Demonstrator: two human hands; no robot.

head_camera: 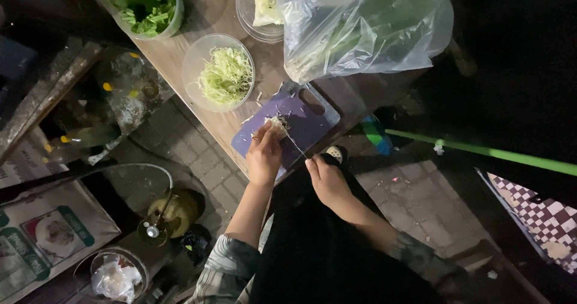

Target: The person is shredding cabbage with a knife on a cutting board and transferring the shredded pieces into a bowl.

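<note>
Purple board (306, 124): left hand (264, 154) pins a small cabbage chunk (277, 124), right hand (324, 181) grips the knife (296, 145); far-left bowl (204, 54) already holds plenty of shreds (227, 74).

Single head view, steeply downward, fairly high

A narrow wooden worktop (207, 15) runs diagonally above a paved brick floor (415, 196). On it lie a purple cutting board (309, 124) at the near end, a clear bowl of shredded cabbage (219, 72) just beside it, a bowl of dark leafy greens (147, 3) farther along, a clear bowl of cabbage chunks (258, 9), and a plastic bag of greens (366, 24).
</note>
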